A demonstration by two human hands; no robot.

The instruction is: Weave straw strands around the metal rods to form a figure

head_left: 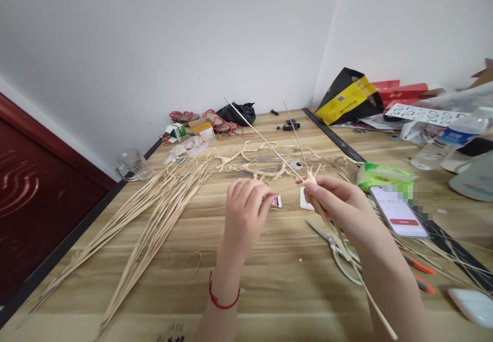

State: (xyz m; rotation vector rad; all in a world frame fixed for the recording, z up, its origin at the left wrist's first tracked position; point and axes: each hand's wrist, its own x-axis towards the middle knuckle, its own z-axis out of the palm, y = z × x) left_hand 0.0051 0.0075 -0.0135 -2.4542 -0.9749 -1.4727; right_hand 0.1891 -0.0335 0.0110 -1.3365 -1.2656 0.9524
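Note:
My right hand (335, 195) is closed around a small woven straw piece (310, 178). Two thin metal rods (265, 140) stick up and away from this piece, and a long straw strand (362, 275) trails from it toward the table's front. My left hand (246, 203), with a red cord on its wrist, pinches a thin strand (287, 190) that runs across to the woven piece. Beyond both hands lie braided straw pieces (265, 170) on the table. Below my right hand, scissors (335, 249) rest partly hidden by the forearm.
Long straw bundles (165, 213) spread over the left side, near a glass mug (133, 165). To the right are a phone (398, 213), a green packet (385, 177), orange-handled pliers (419, 267) and a plastic bottle (447, 139). A black-and-yellow bag (348, 98) stands at the back.

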